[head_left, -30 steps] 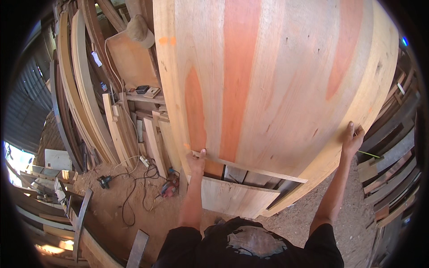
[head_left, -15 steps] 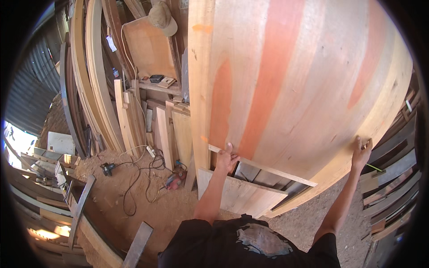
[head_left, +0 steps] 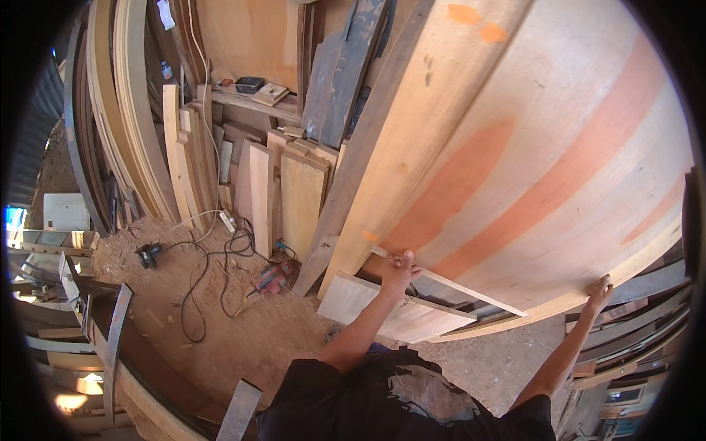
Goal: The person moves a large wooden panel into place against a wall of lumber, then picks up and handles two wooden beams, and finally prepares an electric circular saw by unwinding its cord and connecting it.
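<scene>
A large wooden door (head_left: 544, 169) with orange-red streaks stands in front of me, its upper part leaning to the right. My left hand (head_left: 398, 273) grips the lower rail, thumb on the face and fingers curled into the opening below. On the door's right edge my right hand (head_left: 600, 292) is closed, fingertips over the border; part of its grip is hidden. Under the thin rail, a pale wooden board (head_left: 397, 309) crosses the lower part of the opening, near my left forearm.
On the dusty floor at left lie a red power tool (head_left: 276, 279), a dark power tool (head_left: 148, 255) and tangled cords (head_left: 198, 294). Long planks (head_left: 132, 110) and short boards (head_left: 303, 206) lean behind them. Stacked timber (head_left: 640, 316) stands at right.
The door has tilted, its top swinging to the right, with both my hands still on it. My view has shifted, showing more of the dark boards behind its left side.
</scene>
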Tool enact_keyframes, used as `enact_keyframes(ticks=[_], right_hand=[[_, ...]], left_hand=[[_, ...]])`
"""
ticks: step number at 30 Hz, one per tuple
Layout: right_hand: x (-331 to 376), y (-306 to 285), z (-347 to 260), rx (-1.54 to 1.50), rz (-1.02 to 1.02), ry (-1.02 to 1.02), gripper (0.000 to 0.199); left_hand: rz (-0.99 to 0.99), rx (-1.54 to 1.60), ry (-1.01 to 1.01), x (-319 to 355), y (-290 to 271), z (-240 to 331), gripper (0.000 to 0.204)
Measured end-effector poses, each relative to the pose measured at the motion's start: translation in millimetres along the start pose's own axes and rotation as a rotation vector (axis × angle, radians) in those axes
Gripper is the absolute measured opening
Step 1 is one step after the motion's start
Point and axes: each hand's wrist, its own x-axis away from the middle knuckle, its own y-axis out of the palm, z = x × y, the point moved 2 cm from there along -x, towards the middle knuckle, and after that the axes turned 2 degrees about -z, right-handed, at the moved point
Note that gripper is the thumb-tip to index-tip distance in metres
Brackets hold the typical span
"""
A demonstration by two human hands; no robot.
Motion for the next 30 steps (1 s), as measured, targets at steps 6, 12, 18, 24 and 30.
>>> enact_keyframes(ticks=[6,12,18,24,30], right_hand=[[12.6,16.0,-10.3,0.084,0.004,0.161,0.086],[17.5,-2.2,-36.4,0.197,0.137,0.057,0.087],[15.5,29.3,16.6,0.164,0.246,0.036,0.080],[30.5,4.5,-11.2,0.033,0.165,0.049,0.058],[24.5,10.8,-25.9,0.041,0.221,0.019,0.049]], left_hand=[[0.016,-0.005,-0.038,-3.1,-2.8,7.9,0.039],[-0.097,0.048,-0.122,-18.4,-14.0,-34.9,0.028],[-0.117,-0.067,-0.050,-17.5,-34.6,-12.4,0.034],[-0.126,-0.068,-0.095,-10.2,-12.2,-4.4,0.045],[-0.182,0.055,-0.178,-14.9,-14.4,10.9,0.060]])
